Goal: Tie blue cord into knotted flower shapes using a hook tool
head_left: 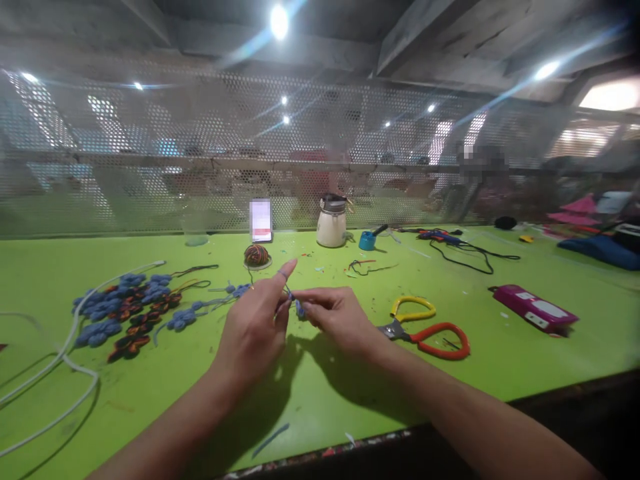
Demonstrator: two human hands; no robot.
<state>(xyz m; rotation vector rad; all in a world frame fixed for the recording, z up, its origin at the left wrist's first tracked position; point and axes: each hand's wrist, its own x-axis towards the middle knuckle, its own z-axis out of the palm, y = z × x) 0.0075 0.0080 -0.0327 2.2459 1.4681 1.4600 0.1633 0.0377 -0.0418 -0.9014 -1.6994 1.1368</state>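
My left hand [257, 327] and right hand [343, 317] meet, pinching yarn [301, 309] left of the scissors [407, 336]. Slack could loosen it.

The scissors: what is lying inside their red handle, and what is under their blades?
Inside the red handle, dark thread-like scraps lie on the green table. The blades are mostly hidden by the right hand, so what is under them cannot be seen.

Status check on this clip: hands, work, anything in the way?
Left grip and right grip close together, both pinching small blue yarn piece. Yarn ball beyond left grip. Possible snag: scissors close beside right grip.
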